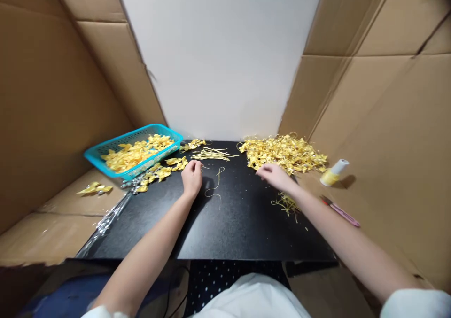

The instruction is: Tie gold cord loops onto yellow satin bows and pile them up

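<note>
My left hand (192, 178) is closed in a pinch above the black tabletop, just right of some yellow ribbon flowers (162, 172); what it holds, if anything, is too small to make out. Beside it a thin yellow cord (218, 182) lies in a loose curve. My right hand (276, 176) hovers by the front edge of a large heap of yellow ribbon flowers (285, 151). Its fingers are curled together, and anything between them is hidden. Behind my left hand lies a bundle of thin yellow sticks or stems (214, 154).
A turquoise basket (102, 167) with yellow flowers stands at the left, silver tinsel strips (109, 219) below it. On the right are cord scraps (287, 204), a spool of yellow thread (331, 177) and a pink-handled cutter (343, 213). Cardboard walls (387, 120) enclose both sides.
</note>
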Motion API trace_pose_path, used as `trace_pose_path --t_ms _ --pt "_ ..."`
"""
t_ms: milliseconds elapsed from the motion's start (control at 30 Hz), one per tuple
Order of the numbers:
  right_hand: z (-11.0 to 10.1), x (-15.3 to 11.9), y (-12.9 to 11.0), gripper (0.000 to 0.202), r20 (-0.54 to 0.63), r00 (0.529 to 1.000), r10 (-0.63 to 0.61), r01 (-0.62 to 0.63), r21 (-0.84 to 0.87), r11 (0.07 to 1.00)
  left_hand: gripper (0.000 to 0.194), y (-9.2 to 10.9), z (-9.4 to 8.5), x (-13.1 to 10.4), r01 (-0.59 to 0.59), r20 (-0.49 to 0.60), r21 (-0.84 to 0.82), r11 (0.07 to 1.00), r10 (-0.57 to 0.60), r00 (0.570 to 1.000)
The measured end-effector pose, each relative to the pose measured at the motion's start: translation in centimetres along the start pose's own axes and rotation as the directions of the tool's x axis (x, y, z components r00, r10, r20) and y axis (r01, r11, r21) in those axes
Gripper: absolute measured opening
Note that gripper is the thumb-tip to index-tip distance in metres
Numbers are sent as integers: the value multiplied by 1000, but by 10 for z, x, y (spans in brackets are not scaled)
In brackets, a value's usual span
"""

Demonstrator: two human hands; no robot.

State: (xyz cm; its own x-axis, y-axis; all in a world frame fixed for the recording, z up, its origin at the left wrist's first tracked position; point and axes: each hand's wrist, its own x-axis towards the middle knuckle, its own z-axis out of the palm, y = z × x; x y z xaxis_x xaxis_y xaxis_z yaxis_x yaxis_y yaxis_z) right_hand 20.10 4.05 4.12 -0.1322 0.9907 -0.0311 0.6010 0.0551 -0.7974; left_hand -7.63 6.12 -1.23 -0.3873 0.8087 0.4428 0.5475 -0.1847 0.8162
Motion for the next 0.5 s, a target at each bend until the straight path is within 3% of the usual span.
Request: trace_pose_path --t_ms 100,200,400,500 --pt "56 -26 -13 7 182 970 -159 178 -88 980 21 -8 1 2 2 -43 -15 1000 -3 999" --pt "92 -31 -25 17 239 938 -253 298 -178 938 22 -12 3 -1 -28 -32 -20 999 28 999" --pt "102 2 -36 13 230 932 -279 340 -298 892 24 -16 7 -4 -81 41 17 997 80 996" --pt "107 0 -34 11 267 920 -288 365 -314 876 21 -17 8 -4 -107 108 74 991 99 989"
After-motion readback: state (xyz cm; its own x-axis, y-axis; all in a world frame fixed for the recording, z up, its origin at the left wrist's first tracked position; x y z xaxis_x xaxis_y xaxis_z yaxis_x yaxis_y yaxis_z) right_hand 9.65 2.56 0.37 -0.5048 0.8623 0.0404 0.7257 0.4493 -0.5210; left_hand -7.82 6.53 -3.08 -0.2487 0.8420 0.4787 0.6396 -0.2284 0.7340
